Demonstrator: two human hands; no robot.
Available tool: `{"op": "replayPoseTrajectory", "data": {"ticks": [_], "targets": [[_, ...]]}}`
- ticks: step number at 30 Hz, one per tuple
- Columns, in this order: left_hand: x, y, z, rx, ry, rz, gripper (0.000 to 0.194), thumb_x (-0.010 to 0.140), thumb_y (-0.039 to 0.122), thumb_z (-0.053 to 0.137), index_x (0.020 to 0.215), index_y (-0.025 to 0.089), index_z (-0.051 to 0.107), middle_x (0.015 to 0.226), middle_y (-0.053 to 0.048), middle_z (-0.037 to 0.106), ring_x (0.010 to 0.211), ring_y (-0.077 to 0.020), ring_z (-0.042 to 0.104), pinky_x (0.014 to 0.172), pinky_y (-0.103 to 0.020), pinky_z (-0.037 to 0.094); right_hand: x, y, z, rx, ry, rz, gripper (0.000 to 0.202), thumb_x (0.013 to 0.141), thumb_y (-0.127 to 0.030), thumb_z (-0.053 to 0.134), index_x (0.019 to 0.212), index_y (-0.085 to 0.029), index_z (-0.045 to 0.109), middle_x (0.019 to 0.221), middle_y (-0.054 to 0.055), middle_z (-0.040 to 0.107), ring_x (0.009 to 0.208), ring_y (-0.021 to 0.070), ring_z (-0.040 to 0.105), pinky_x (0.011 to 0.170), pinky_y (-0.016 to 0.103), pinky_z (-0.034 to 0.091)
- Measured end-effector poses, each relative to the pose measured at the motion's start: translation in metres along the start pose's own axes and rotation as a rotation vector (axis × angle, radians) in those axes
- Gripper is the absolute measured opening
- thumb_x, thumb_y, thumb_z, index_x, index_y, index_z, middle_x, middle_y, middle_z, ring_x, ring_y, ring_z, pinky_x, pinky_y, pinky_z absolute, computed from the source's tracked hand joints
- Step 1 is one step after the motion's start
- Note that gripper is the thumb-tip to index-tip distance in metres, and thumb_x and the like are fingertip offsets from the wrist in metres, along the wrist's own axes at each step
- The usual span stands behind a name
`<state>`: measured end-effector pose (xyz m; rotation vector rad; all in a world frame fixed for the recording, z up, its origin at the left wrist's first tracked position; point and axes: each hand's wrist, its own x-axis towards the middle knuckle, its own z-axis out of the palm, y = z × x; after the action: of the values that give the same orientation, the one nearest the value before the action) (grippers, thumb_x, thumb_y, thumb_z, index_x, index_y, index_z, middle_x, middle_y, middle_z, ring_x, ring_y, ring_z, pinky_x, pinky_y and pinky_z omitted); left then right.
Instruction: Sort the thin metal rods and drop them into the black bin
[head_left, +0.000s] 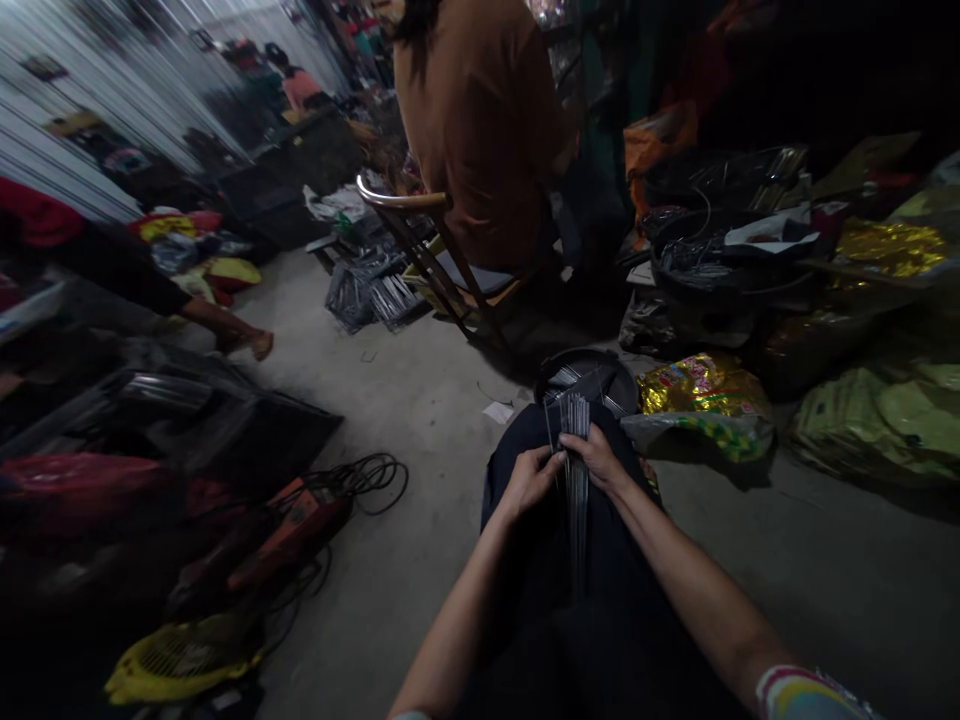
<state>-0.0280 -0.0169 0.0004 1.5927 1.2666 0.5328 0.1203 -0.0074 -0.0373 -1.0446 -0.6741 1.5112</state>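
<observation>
**Grasping a bundle of thin metal rods (576, 510) above dark trousers (615, 590)**

Clenched round the bundle with the fingers of the right hand (596, 458), thumb laid across the front. Pinching at its left side with the fingers of the left hand (531, 478), apparently on a few rods splayed from the rest; too small to count. Held lengthwise over the trousers, with the far ends poking out past both hands.

Facing, just past the trousers, a round black basin (628, 388) on the bare floor (420, 570), with more rods inside. Flanked just right of the basin by a shiny gold packet (697, 385); backed, beyond that, by a wide dark pan (739, 288) carrying wiry pieces and a white sheet (772, 235), with a pale green-yellow bag (870, 420) lying at far right.

Looking ahead to a wooden chair (405, 203) and, seated there, a person in a brown top (472, 130), back turned. Littered left of the chair with dark bundles (360, 298).

Bounded on the left by a coil of black cable (382, 480), an orange-red object (281, 545) too dim to name and a yellow plastic basket (180, 660). Edged at far left by a blurred person in red (37, 215).
</observation>
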Motion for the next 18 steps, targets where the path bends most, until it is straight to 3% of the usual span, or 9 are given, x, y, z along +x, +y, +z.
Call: {"op": "replayPoseTrajectory", "data": {"ticks": [6,9,11,14,16,18], "targets": [[-0.038,0.007,-0.011,-0.456,-0.068,-0.158,0.046,0.084,0.061,0.055,0.080,0.016,0.054,0.068,-0.001,0.057,0.057,-0.0119,0.052,0.054,-0.022,0.040,-0.026,-0.025,-0.012,0.078,0.119,-0.013,0.038,0.073,-0.051,0.074,0.079,-0.022,0.050,0.054,-0.010,0.041,0.040,0.0055,0.036,0.040,0.020,0.030],[-0.052,0.007,-0.025,-0.550,-0.090,-0.235,0.045,0.084,0.062,0.056,0.080,0.017,0.053,0.070,-0.003,0.061,0.059,-0.0134,0.057,0.056,-0.023,0.043,-0.005,-0.054,-0.038,0.169,0.220,-0.001,0.048,0.072,-0.056,0.075,0.070,-0.023,0.040,0.052,-0.011,0.035,0.037,0.0046,0.031,0.037,0.019,0.027],[-0.052,0.007,-0.034,-0.549,-0.100,-0.280,0.047,0.083,0.063,0.057,0.078,0.016,0.055,0.070,-0.004,0.063,0.061,-0.0147,0.058,0.058,-0.025,0.045,0.035,-0.078,-0.064,0.187,0.273,-0.017,0.052,0.069,-0.059,0.076,0.068,-0.024,0.037,0.052,-0.011,0.034,0.037,0.0049,0.032,0.037,0.019,0.029],[-0.040,0.005,-0.044,-0.483,-0.159,-0.346,0.046,0.084,0.062,0.055,0.076,0.017,0.060,0.070,-0.006,0.065,0.064,-0.0167,0.059,0.062,-0.027,0.046,0.127,-0.105,-0.107,0.146,0.432,-0.099,0.053,0.068,-0.064,0.074,0.072,-0.025,0.038,0.052,-0.011,0.037,0.037,0.0055,0.036,0.038,0.019,0.034],[-0.029,0.001,-0.050,-0.419,-0.193,-0.402,0.044,0.085,0.060,0.055,0.074,0.018,0.063,0.070,-0.005,0.065,0.066,-0.0183,0.059,0.066,-0.030,0.048,0.198,-0.107,-0.134,0.088,0.572,-0.144,0.050,0.071,-0.066,0.069,0.076,-0.025,0.041,0.051,-0.012,0.038,0.038,0.0065,0.039,0.039,0.019,0.036],[-0.019,-0.004,-0.056,-0.359,-0.186,-0.507,0.040,0.082,0.060,0.059,0.071,0.022,0.065,0.071,-0.004,0.065,0.073,-0.0221,0.061,0.070,-0.034,0.051,0.265,-0.090,-0.155,-0.014,0.675,-0.151,0.046,0.077,-0.067,0.061,0.083,-0.024,0.046,0.054,-0.009,0.046,0.043,0.0090,0.046,0.042,0.020,0.038]]}}
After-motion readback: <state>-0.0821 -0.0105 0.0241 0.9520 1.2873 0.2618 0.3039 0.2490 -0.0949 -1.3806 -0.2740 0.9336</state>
